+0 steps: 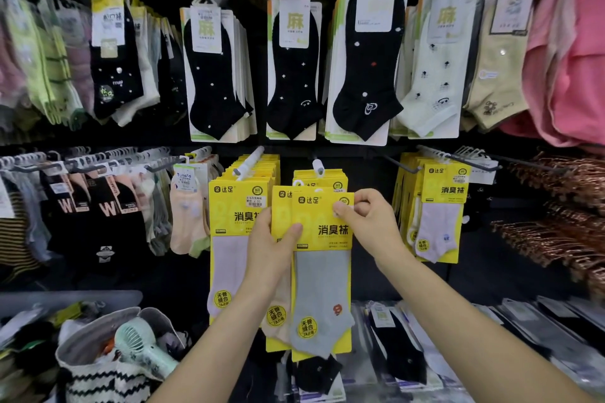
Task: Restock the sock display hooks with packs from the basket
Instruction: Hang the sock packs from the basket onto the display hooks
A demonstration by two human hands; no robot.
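Note:
A yellow sock pack with a grey sock (322, 275) is held up in front of the lower display row. My left hand (271, 247) grips its left edge, together with another yellow pack (278, 317) behind it. My right hand (368, 217) pinches the front pack's top right corner. Just above hangs a white hook (318, 167) carrying a few matching yellow packs (322, 180). A fuller hook (250, 162) of yellow packs is to the left. The basket is not clearly seen.
Black and pale ankle socks (294, 72) hang on the upper row. More yellow packs (440, 206) hang at right, copper hangers (556, 206) beyond. A striped bag (98, 379) holding a mint hand fan (140, 347) sits lower left. Bagged socks (399, 350) lie below.

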